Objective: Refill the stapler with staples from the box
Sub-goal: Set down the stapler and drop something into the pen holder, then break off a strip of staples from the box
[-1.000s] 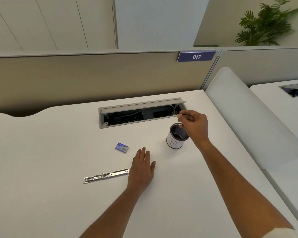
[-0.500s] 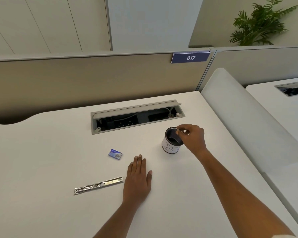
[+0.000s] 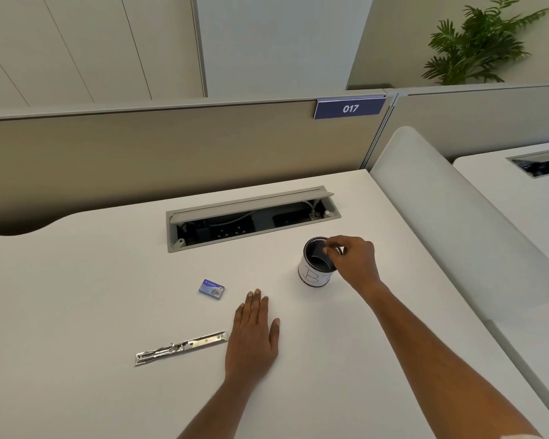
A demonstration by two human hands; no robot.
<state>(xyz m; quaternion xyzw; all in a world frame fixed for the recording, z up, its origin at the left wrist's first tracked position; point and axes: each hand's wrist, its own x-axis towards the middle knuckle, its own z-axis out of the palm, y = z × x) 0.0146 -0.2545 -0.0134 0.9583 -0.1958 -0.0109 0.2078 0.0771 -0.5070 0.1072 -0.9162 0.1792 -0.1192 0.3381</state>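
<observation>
A silver metal stapler [image 3: 181, 347] lies opened out flat on the white desk [image 3: 76, 296], at the front left. Behind it sits a small blue staple box [image 3: 212, 288], closed. My left hand [image 3: 254, 337] rests palm down on the desk just right of the stapler's end, holding nothing. My right hand [image 3: 355, 261] is at the rim of a dark cup with a white label [image 3: 314, 277], thumb and forefinger pinched together over its mouth. I see nothing between those fingers.
An open cable tray [image 3: 251, 217] with sockets and wires is sunk into the desk behind the cup. A beige partition with a blue "017" sign [image 3: 349, 108] closes the back. A white curved divider [image 3: 457, 217] runs along the right edge.
My right hand has come down from above the cup to its rim, fingers still pinched. The thin thing it held a second ago no longer shows. My left hand stays flat.
</observation>
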